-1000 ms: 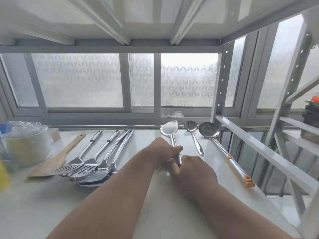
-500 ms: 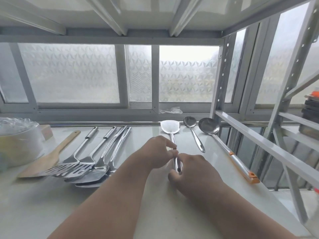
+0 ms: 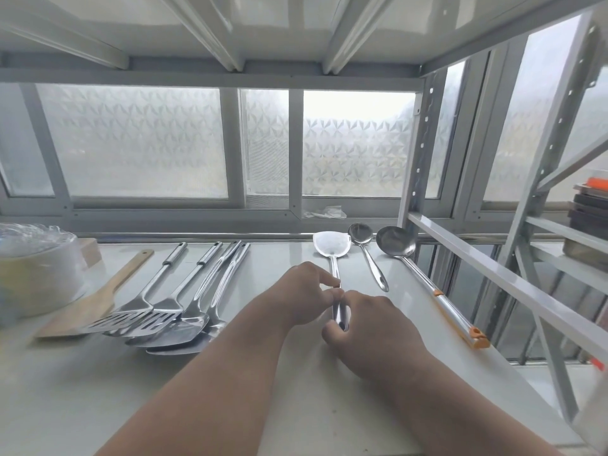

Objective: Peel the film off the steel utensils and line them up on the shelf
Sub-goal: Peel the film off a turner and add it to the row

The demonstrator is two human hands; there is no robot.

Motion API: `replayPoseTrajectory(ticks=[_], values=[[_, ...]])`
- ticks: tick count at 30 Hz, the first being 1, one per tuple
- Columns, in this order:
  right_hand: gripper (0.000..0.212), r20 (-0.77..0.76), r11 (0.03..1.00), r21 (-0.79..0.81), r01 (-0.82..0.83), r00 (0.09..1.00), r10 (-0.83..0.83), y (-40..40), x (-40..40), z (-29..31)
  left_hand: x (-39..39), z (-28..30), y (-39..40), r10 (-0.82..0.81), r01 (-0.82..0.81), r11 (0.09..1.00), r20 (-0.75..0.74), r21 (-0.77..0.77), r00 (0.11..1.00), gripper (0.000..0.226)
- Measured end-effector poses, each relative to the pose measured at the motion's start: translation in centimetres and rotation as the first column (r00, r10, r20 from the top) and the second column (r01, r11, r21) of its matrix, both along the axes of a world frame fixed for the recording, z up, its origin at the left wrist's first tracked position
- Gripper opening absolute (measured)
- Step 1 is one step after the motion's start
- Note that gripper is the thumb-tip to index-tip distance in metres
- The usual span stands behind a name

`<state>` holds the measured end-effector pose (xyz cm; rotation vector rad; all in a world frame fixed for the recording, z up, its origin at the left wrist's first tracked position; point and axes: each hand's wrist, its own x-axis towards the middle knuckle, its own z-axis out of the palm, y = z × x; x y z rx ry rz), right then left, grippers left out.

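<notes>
On the shelf (image 3: 296,373), both hands are closed on the spatula (image 3: 331,247); the left hand (image 3: 304,292) pinches the mid-handle, the right hand (image 3: 371,324) grips the handle end. Compared with a second ago, the spatula head has turned from tilted to flat and square with the spoon (image 3: 361,233) and ladle (image 3: 395,241) just beside it; judgement: placement in the row is nearly complete, and whether film remains cannot be told. Left of the hands, the unsorted utensils (image 3: 171,311) lie overlapped beside a wooden spatula (image 3: 95,301); the surface is pale and smooth, backed by frosted windows (image 3: 138,139).
</notes>
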<state>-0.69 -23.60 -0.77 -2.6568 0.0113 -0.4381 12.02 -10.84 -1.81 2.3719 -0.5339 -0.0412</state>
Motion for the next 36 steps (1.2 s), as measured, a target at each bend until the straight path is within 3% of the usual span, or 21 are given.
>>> replayPoseTrajectory(ticks=[17, 29, 36], values=[[0.025, 0.021, 1.000, 0.010, -0.024, 0.999, 0.024, -0.2, 0.4, -0.2, 1.0, -1.0, -0.4, 0.019, -0.019, 1.000, 0.025, -0.002, 1.000, 0.036], [0.046, 0.023, 0.998, 0.036, -0.045, 0.999, 0.044, -0.3, 0.5, -0.3, 1.2, -1.2, -0.4, 0.018, -0.017, 1.000, 0.028, -0.025, 0.999, 0.035], [0.036, 0.035, 0.999, 0.031, -0.030, 0.999, 0.029, -0.3, 0.4, -0.4, 1.5, -1.4, -0.3, 0.019, -0.018, 1.000, 0.023, -0.021, 1.000, 0.034]])
